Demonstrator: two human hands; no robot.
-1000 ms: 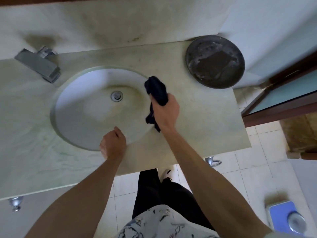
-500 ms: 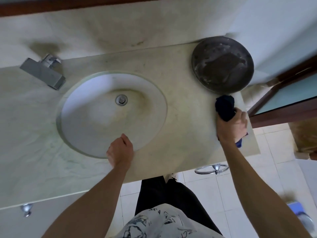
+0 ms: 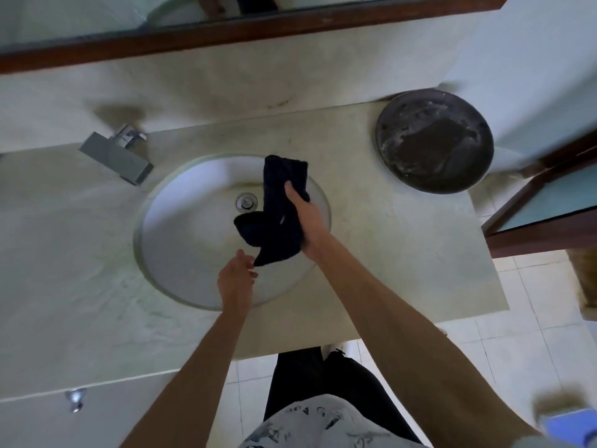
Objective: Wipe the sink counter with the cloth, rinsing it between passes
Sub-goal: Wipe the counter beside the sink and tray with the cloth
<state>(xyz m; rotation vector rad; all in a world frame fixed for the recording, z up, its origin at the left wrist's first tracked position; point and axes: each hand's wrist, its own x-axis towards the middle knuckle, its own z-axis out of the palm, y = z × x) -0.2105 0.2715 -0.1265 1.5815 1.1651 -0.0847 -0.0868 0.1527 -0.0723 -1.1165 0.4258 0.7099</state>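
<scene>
Right hand (image 3: pixel 307 221) grips the cloth (image 3: pixel 277 215) over the sink (image 3: pixel 181 227); left hand (image 3: pixel 235 279) relaxed, fingertips at its lower corner.

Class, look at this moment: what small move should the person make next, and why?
Probably reach the left hand to the faucet and start water. The right hand grips the dark cloth over the sink basin, no water is running, and the left hand is free beside the cloth's lower corner.

You hold a navy cloth (image 3: pixel 277 208) over a white basin (image 3: pixel 181 227) set in a pale cream, faintly veined desk (image 3: pixel 403 240). The tap (image 3: pixel 118 155) is silver, the round dish (image 3: pixel 434 140) dark grey, the mirror frame (image 3: pixel 226 30) reddish-brown.
</scene>
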